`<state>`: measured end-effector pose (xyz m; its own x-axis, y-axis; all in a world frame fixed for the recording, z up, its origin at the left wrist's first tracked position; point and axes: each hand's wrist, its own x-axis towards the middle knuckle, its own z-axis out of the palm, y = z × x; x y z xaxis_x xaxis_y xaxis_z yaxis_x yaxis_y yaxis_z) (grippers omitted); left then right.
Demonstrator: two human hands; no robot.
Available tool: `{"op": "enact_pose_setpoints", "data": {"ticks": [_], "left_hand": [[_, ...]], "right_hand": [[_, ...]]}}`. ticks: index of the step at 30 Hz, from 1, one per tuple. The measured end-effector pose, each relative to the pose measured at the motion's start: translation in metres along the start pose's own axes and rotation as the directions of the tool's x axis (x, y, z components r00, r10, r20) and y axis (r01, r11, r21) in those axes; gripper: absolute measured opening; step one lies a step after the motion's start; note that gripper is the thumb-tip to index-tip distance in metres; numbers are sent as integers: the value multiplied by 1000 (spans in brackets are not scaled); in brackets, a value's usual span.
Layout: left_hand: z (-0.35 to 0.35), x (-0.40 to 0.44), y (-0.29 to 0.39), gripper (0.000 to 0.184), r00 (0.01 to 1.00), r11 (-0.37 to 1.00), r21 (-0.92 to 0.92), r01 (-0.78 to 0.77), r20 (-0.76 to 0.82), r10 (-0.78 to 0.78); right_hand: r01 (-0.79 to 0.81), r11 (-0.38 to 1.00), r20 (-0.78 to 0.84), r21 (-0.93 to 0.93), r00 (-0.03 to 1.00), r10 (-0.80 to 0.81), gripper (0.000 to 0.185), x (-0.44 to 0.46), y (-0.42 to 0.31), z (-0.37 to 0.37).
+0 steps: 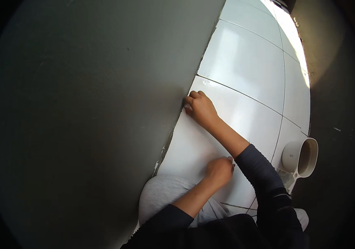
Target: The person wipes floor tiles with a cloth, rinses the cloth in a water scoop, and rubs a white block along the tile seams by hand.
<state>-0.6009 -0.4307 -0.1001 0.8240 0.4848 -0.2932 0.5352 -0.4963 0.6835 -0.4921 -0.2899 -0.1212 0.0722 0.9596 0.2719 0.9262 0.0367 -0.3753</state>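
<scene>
My right hand (202,108) is closed in a pinch at the seam where the white tiled floor (243,54) meets the dark grey wall (82,103). A small pale bit shows at its fingertips, too little to name. Nearer my body, my left hand (220,171) is curled closed just above the same tiles. Something whitish peeks out by its thumb, but I cannot make out what it is. Along the seam, the tile edge looks rough and chipped.
A white plastic dipper (292,155) with greyish-brown contents stands at the right, its handle toward me. Beside it lies a crumpled clear plastic piece (285,178). My knee in light grey trousers (161,195) is by the wall. A second dark surface (335,103) bounds the tiles on the right.
</scene>
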Motion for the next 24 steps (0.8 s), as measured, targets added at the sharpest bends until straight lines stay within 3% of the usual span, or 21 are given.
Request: {"op": "enact_pose_setpoints", "data": {"ticks": [2, 6, 10, 12, 14, 17, 20, 24], "left_hand": [[0, 1, -2, 20, 1000, 1000, 0, 1, -4, -1], [10, 0, -10, 20, 1000, 1000, 3, 0, 5, -1], [6, 2, -4, 21, 999, 999, 18, 34, 36, -34], [7, 1, -6, 22, 1000, 1000, -2, 10, 1, -10], [8, -2, -9, 23, 999, 1000, -24, -7, -53, 6], [8, 2, -8, 24, 1000, 1000, 20, 1, 31, -2], [2, -1, -1, 23, 1000, 999, -25, 22, 18, -22], [-1, -1, -3, 22, 1000, 1000, 4, 26, 9, -26]], "right_hand": [[-82, 994, 47, 66, 996, 79, 19, 1, 5, -5], [-190, 982, -37, 12, 981, 190, 24, 7, 1, 0], [-84, 996, 73, 39, 994, 81, 21, -11, -10, 0], [-27, 997, -81, 69, 996, 32, 16, -4, 3, 1], [-104, 995, -143, -1, 984, 103, 15, 7, 5, 5], [-109, 994, 52, 19, 993, 108, 21, -8, -13, 2], [-95, 993, 57, 68, 994, 91, 21, -4, 0, -6], [-172, 983, -62, 63, 982, 176, 24, 28, 28, -5]]}}
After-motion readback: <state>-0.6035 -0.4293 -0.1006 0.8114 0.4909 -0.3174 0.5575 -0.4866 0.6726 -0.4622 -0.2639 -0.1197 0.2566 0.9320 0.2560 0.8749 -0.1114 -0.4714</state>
